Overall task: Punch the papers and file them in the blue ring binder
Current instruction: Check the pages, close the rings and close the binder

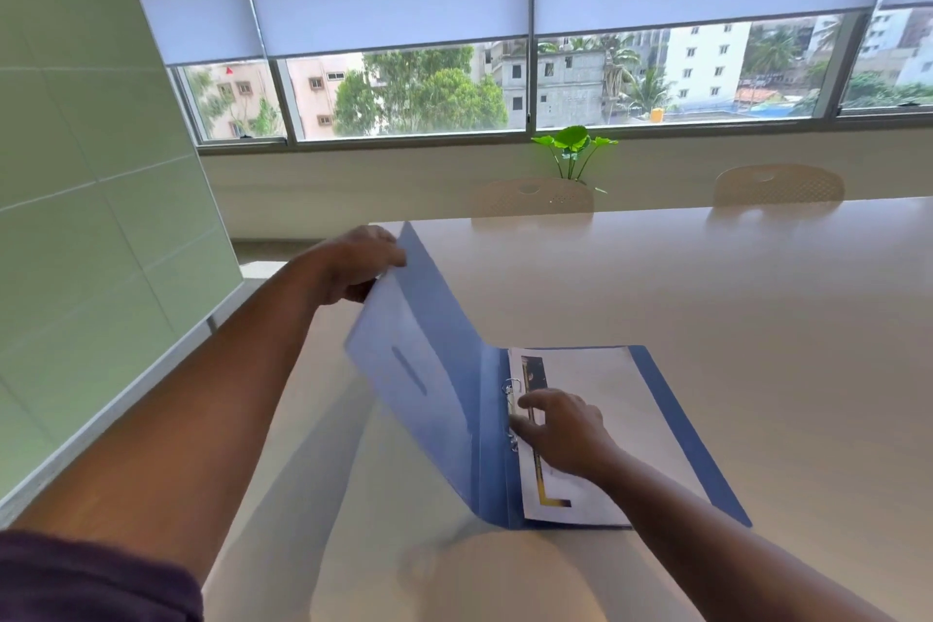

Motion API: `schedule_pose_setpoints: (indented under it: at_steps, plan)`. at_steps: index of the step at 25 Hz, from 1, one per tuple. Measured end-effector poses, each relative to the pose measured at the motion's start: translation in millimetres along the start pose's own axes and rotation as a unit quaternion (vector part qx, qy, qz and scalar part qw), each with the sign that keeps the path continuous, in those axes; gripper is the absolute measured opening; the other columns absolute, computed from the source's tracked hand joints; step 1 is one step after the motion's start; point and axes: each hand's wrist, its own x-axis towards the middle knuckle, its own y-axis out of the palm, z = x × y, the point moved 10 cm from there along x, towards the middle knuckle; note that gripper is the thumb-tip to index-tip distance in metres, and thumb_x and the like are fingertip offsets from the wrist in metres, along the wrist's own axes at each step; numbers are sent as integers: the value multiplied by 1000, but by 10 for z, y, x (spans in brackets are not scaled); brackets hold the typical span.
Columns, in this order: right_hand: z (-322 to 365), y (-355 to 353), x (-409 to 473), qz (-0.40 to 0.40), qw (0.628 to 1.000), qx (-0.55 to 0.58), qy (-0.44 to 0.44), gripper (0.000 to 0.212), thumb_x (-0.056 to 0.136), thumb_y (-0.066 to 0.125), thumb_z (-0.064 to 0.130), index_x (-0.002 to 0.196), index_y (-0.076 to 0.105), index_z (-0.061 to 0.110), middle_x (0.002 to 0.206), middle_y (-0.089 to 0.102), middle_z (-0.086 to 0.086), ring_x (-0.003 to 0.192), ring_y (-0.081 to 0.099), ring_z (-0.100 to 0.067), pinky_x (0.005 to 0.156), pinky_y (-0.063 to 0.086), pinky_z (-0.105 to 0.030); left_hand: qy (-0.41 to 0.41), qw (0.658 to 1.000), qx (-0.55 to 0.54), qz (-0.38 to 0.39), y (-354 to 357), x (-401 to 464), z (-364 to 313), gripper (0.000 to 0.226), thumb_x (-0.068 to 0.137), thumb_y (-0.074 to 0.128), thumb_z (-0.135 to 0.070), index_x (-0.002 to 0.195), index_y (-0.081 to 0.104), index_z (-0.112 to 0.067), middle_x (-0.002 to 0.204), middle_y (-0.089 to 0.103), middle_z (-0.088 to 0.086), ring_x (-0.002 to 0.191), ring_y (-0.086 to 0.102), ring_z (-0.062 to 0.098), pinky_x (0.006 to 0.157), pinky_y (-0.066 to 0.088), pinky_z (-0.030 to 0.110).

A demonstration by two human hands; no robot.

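Note:
The blue ring binder [484, 444] lies on the table near me, its back cover flat and its front cover [419, 343] raised at a slant. My left hand [353, 268] grips the top corner of that raised cover. White papers [606, 399] with a dark and yellow printed strip along their left edge lie on the back cover, threaded on the metal rings [511, 389]. My right hand [560, 429] rests on the papers beside the rings, fingers spread and pressing down. No hole punch is in view.
The long pale table [707, 298] stretches away to the right. Two cream chairs [532, 197] [777, 184] stand at its far side, with a green plant [573, 149] behind them under the windows. A green tiled wall [91, 217] rises on the left.

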Motion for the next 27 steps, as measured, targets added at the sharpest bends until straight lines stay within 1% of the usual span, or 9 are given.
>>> schedule_pose_setpoints:
  at_steps: [3,5,7,11,16,18,20,23,27]
  plan:
    - [-19,-362,-62,-39,970,238,3,58,92,44,67,103,73,18,102,76,-3,98,69,-23,92,54,-51,56,989,-118,63,465,-235,-409,34,104,47,-43,121,63,-18,101,68,5,52,65,19,52,54,26]
    - [-108,-615,-133,-48,932,358,27,44,98,46,57,100,72,22,101,75,-2,100,69,-23,91,54,-45,78,983,-128,108,861,-296,-445,42,104,43,-53,133,55,-25,116,68,3,66,73,26,62,59,31]
    - [-192,-820,-210,-51,899,432,47,49,93,45,61,110,69,21,109,74,-2,107,67,-23,85,50,-35,94,982,-95,131,1274,-284,-337,41,104,41,-52,139,48,-30,127,65,-1,87,75,30,72,59,34]
    - [-507,-1018,-269,-45,838,532,109,72,85,44,72,117,70,12,105,76,-4,99,69,-22,85,49,-39,125,983,4,134,1902,-264,-42,45,105,52,-33,148,48,-22,143,56,-1,114,58,16,90,46,28]
    - [-1016,-1205,-372,-18,728,671,137,60,100,45,54,102,74,1,62,63,-6,48,56,-20,48,37,-26,129,980,122,87,2236,-178,343,44,95,62,-31,139,57,-32,154,43,1,142,38,25,118,30,40]
    - [-1287,-1198,-498,-46,758,618,203,39,98,56,41,90,72,7,58,63,0,42,54,-14,42,39,-22,109,984,128,52,2270,-165,457,44,93,65,-40,136,59,-33,159,35,4,147,26,30,121,21,42]
    - [-1539,-1134,-611,-63,818,508,264,25,92,68,34,91,73,9,75,72,-5,57,63,-17,54,48,-26,68,992,105,32,2302,-142,586,57,87,71,-48,139,55,-30,156,33,6,145,27,31,118,25,40]
    - [-1735,-960,-649,-54,877,377,295,31,83,79,31,100,72,5,99,75,-15,75,68,-25,63,50,-31,10,999,41,33,2385,-133,775,80,77,77,-55,144,44,-27,146,36,3,134,41,28,113,38,41]
    - [-1751,-832,-627,-44,927,227,294,43,69,86,43,77,57,13,81,64,-6,67,58,-22,58,40,-30,-17,999,8,28,2411,-151,816,78,69,84,-52,128,42,-24,124,50,-2,116,56,24,89,49,37]
